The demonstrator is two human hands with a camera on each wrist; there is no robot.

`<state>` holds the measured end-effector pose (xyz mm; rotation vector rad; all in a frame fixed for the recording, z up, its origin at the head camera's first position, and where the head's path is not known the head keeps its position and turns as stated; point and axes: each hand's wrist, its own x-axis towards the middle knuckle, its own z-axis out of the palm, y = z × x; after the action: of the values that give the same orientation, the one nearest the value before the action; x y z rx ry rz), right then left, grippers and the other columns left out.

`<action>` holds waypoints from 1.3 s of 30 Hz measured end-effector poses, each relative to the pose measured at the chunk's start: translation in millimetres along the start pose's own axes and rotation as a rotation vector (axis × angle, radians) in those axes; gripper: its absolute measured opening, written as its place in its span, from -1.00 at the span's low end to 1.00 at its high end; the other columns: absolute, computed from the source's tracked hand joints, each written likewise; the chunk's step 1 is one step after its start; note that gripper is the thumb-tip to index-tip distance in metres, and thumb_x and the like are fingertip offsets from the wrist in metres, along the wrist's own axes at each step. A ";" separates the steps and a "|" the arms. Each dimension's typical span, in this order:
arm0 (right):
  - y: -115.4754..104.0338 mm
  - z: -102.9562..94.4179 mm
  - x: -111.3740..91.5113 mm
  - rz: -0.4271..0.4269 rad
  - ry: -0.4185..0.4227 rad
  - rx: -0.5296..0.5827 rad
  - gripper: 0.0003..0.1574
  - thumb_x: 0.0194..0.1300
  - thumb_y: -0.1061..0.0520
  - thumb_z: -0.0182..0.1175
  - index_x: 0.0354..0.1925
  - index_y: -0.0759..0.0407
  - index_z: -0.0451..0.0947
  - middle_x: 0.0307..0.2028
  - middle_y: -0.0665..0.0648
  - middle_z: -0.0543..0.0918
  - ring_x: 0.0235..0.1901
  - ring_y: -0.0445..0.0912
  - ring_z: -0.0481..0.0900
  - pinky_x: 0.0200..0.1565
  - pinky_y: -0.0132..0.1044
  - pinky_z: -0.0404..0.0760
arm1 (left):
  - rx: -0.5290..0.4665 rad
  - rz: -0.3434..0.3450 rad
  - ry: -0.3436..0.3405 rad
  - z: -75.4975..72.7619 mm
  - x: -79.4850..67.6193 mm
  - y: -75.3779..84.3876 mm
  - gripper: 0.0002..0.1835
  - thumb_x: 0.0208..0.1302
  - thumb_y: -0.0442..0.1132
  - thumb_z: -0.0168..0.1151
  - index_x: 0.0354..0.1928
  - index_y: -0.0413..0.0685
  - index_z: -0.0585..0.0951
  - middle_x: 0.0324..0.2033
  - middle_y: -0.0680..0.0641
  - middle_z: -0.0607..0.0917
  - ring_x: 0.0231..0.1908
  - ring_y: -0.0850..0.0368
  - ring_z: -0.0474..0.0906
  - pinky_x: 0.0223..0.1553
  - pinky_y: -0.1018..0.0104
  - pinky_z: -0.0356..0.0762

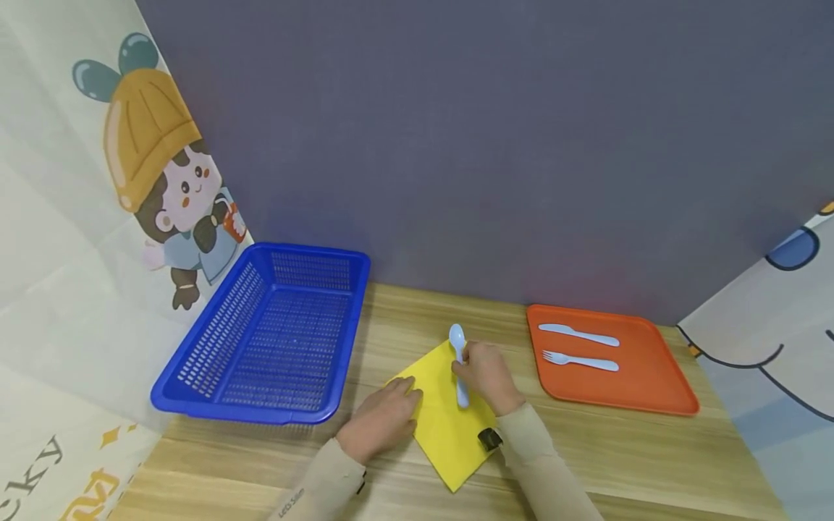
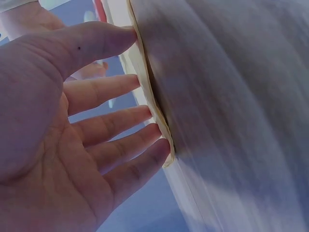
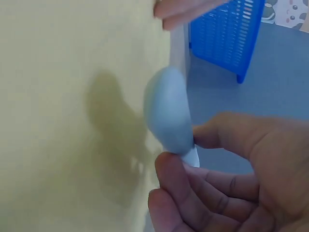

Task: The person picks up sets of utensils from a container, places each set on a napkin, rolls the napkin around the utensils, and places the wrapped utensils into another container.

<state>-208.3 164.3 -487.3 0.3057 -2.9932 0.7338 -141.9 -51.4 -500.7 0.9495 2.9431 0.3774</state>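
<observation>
A pale blue plastic spoon (image 1: 457, 334) is held over a yellow napkin (image 1: 449, 441), its bowl pointing away from me. My right hand (image 1: 487, 373) pinches it at the handle between thumb and fingers. Close up in the right wrist view, one rounded end of the spoon (image 3: 169, 111) stands out from the fingertips and casts a shadow on the yellow surface. My left hand (image 1: 384, 418) lies at the napkin's left corner, fingers spread and nearly straight. The left wrist view has those fingertips (image 2: 157, 145) touching the napkin's edge (image 2: 141, 58).
At the left stands a blue perforated basket (image 1: 355, 325). On the right an orange tray (image 1: 645, 376) bears a pale blue knife (image 1: 576, 333) and fork (image 1: 580, 362). Behind the wooden table (image 1: 241, 463) rises a grey panel (image 1: 495, 145).
</observation>
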 end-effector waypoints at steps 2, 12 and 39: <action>-2.8 4.7 0.7 0.012 0.011 0.003 -0.63 0.11 0.22 0.32 -0.68 0.15 0.35 -0.71 -0.06 0.23 -0.70 -0.21 0.16 -0.65 -0.39 0.20 | 0.010 0.000 0.004 0.4 0.0 0.4 -0.57 0.21 -0.20 0.35 0.11 -0.20 0.62 0.18 -0.27 0.55 0.18 -0.19 0.49 0.14 0.01 0.54; -9.1 20.8 2.6 0.091 -0.020 0.037 -0.42 0.18 0.21 0.30 -0.77 0.04 0.17 -0.79 -0.09 0.15 -0.78 -0.24 0.11 -0.73 -0.44 0.14 | 0.018 0.002 -0.001 2.6 -0.6 0.5 -0.56 0.23 -0.19 0.36 0.12 -0.21 0.62 0.18 -0.27 0.54 0.19 -0.18 0.49 0.16 0.03 0.53; -12.9 26.2 4.4 0.138 -0.065 0.012 -0.44 0.32 0.11 0.27 -0.73 0.08 0.26 -0.80 -0.07 0.20 -0.80 -0.24 0.13 -0.77 -0.43 0.14 | -0.008 -0.011 -0.023 -2.2 -3.0 1.0 -0.51 0.25 -0.16 0.35 0.19 -0.22 0.58 0.23 -0.27 0.51 0.22 -0.20 0.46 0.20 0.01 0.48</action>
<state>-209.9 140.2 -504.3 0.1262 -3.0972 0.7678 -139.1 -52.8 -498.5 0.9301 2.9226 0.3757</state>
